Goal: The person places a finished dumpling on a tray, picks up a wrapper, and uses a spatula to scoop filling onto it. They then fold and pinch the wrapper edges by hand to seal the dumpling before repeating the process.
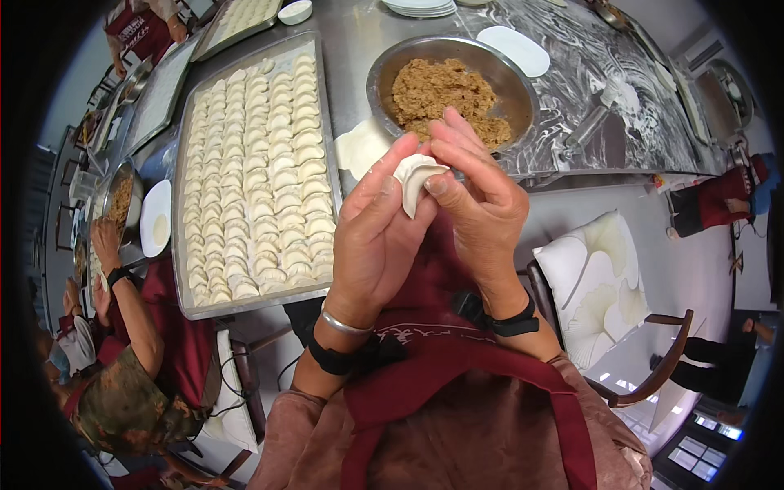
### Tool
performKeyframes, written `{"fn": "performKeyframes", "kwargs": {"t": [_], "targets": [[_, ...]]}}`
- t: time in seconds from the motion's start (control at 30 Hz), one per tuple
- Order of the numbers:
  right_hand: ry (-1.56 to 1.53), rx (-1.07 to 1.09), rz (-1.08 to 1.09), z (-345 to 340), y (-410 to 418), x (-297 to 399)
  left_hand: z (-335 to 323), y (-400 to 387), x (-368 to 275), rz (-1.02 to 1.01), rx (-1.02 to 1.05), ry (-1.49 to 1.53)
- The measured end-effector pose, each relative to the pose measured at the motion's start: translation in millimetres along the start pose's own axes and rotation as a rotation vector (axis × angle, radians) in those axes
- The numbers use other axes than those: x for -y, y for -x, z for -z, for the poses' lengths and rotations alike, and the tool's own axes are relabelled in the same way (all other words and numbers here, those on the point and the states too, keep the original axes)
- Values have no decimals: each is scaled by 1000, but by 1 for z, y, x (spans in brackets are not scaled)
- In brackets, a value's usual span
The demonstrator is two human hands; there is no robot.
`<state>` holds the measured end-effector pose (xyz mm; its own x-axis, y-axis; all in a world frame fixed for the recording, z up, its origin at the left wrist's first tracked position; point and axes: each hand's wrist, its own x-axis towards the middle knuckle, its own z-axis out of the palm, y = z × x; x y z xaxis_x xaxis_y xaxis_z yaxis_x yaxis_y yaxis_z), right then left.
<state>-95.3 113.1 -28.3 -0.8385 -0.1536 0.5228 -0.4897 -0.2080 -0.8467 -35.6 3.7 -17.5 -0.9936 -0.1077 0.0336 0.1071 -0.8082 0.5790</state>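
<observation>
A folded dumpling (419, 182) is held between my two hands above the table's near edge. My left hand (380, 226) grips it from the left, thumb and fingers around it. From the right, the thumb and forefinger of my right hand (481, 190) press on its edge. Just beyond my fingertips stands a steel bowl (527, 110) with brown minced filling (441, 92). Dough wrappers (362, 149) lie beside the bowl, partly hidden by my left hand. To the left, a large metal tray (335, 177) carries long rows of dumplings (285, 177).
A floured rolling pin (585, 130) and a heap of flour (621, 95) lie on the steel table at right. A white plate (513, 51) is behind the bowl. A co-worker's arm (138, 318) reaches over another bowl at left. A cushioned chair (597, 288) stands at right.
</observation>
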Motion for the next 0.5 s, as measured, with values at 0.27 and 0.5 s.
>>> {"fn": "performKeyframes", "kwargs": {"t": [0.27,0.5], "targets": [[34,-12,84,2,-3,-3,-2,1,2,36,53,65],[42,93,64,10,-8,0,-3,2,-2,49,13,60]]}}
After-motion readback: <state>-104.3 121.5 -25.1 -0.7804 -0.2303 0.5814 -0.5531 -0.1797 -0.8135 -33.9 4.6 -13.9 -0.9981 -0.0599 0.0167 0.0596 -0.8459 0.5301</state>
